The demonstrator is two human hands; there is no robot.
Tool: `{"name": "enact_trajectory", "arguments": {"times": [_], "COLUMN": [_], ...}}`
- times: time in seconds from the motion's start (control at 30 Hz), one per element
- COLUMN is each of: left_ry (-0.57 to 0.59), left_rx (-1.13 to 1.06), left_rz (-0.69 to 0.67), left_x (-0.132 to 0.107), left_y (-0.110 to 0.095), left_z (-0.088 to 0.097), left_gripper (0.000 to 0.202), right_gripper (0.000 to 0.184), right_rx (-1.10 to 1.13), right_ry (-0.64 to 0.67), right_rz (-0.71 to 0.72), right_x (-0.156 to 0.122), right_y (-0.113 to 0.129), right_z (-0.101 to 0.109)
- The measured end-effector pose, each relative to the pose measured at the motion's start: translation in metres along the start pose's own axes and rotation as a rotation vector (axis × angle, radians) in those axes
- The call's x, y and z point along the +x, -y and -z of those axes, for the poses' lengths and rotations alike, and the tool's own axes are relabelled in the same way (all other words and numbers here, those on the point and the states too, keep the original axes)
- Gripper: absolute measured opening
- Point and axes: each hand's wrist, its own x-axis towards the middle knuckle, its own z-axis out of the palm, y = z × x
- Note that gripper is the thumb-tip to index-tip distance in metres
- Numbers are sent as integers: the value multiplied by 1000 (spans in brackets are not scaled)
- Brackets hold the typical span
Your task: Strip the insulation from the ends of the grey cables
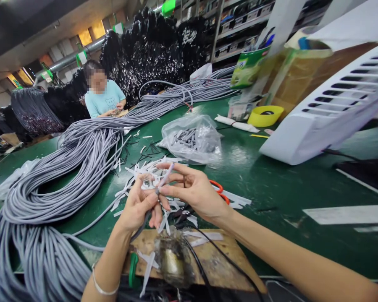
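Left of a scarred wooden board (227, 264), heaped grey cables (78, 147) lay across the green surface (280, 180); any snag there could have tugged the piece being worked. Beyond the board's far edge, loose white strips (146, 167) littered the surface, close enough to the work to be caught up with it. Just above that edge, a worker's left hand (140, 205) held a single grey cable (142, 227), thumb and fingers pinching near its tip. Against that tip stood a slim pale strip (166, 175), liable to slip or sit crooked if the grip slackened. The right hand (195, 191) met it there, fingers lightly pinched around the joint. Farther right, past the board, orange-handled scissors (219, 191) lay partly hidden behind that wrist, where a careless sweep could have knocked them.
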Motion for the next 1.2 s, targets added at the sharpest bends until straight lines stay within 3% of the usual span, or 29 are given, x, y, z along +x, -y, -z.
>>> {"name": "enact_trajectory", "arguments": {"times": [0.2, 0.33, 0.6, 0.77, 0.87, 0.93, 1.0, 1.1, 1.2], "left_ry": [-147, -202, -217, -195, -324, -462, -527, -476, -490], "left_rx": [-3, -29, -75, -80, -82, -69, -19, 93, 202], "left_rz": [-6, -8, -2, -17, -63, -109, -126, -74, -36], "left_x": [2, 2, 1, 2, 4, 4, 4, 3, 2], "left_y": [3, 1, -4, -5, -7, -8, -8, -4, 0], "left_z": [-3, -6, -9, -12, -8, -4, -1, -3, -9], "left_gripper": [27, 26, 27, 29, 41, 46, 43, 37, 33], "right_gripper": [40, 35, 33, 43, 40, 35, 29, 28, 19], "right_rx": [-219, -304, -234, 58, 129, 9, -242, -734, -1203], "right_ry": [-218, -214, -184, -189, -55, -24, -173, -396, -346], "right_rz": [271, 364, 306, 118, 62, 157, 333, 559, 758], "right_x": [-4, -7, -8, -6, -10, -15, -17, -15, -8], "right_y": [-10, -10, -4, 7, 16, 21, 22, 17, 9], "right_z": [-3, -6, -3, 2, 4, 6, 9, 15, 19]}}
